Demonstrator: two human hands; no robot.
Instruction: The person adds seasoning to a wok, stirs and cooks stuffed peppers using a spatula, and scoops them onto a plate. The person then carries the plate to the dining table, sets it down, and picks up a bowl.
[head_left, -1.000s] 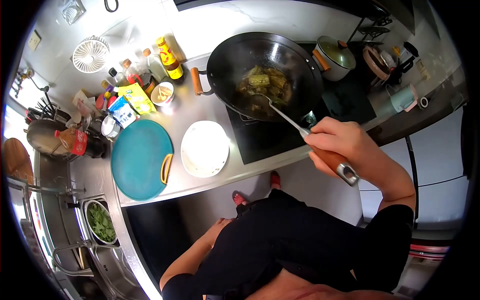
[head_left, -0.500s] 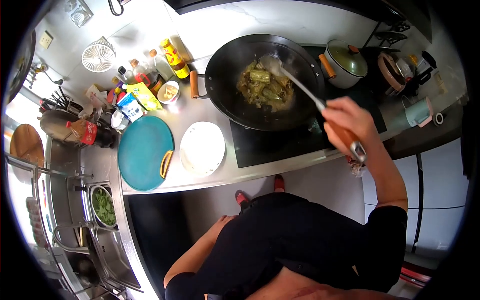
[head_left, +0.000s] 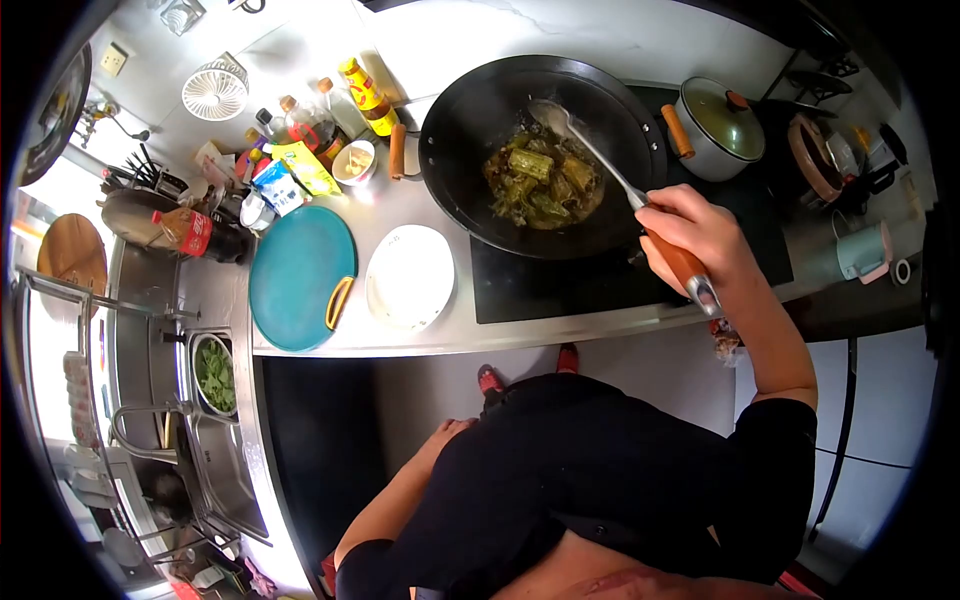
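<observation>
- We saw the right hand [head_left: 695, 235] closed firmly around the wooden handle of a large spoon [head_left: 606, 165], the metal end poking out behind the fist.
- Ahead and to the left of that hand, we saw the spoon's head inside a black wok [head_left: 455, 150], just beyond the cooked green food [head_left: 540, 175]; we could not tell whether it touched the wok's wall.
- We found the wok on the black stove [head_left: 550, 290], which reached back to just below the right hand.
- We saw the left hand [head_left: 448, 432] low against the dark clothing, fingers partly hidden; we could not tell how far open it was or whether it held anything.
- Forward of the left hand, we saw a white bowl [head_left: 410, 277] on the counter [head_left: 430, 215], and left of it a teal cutting board [head_left: 302, 280] with a yellow handle.
- Farther ahead of the left hand, we noted a small bowl [head_left: 350, 178] and a yellow-capped sauce bottle [head_left: 368, 98].
- Well to the left of the left hand, we saw leafy greens [head_left: 215, 375] at the sink [head_left: 225, 460].
- Ahead and slightly right of the right hand, we saw a lidded pot [head_left: 722, 130].
</observation>
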